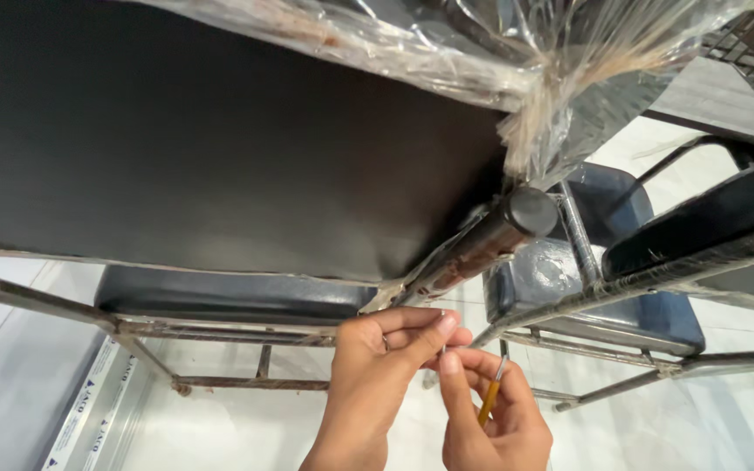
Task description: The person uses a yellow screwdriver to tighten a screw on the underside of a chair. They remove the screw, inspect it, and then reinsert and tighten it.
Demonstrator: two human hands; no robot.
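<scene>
Head view, looking up under a stack of chairs. Left hand [377,366] is rising from the lower edge, fingers curled nearly shut, thumb and forefinger pinching a small pale object — likely a screw or pin, too small to tell — right at the point where the fingertips meet those of the other hand. Right hand [490,410] is sitting just beside and slightly below, closed around a slim screwdriver [492,394] with a yellow-orange handle; the metal shank is angling up toward the pinched bit, so the two hands are working tip to tip, presumably to steady the small part against the tool.

Directly above both hands, a round black plastic end cap [530,209] is closing off a tubular metal chair leg [460,257], which is slanting down toward the left thumb, nearly touching. Torn clear plastic wrap [560,78] is hanging bunched above the cap, up and right of the hands.

Wide dark underside of a seat panel [220,139] is filling the space above and left of the left hand. A rusty steel frame [220,330] is running just left of that hand, carrying a dark blue cushion [237,296]. Right of the right hand, another blue padded chair [621,262] is sitting inside its own metal frame. Pale tiled floor [700,419] is showing beyond.
</scene>
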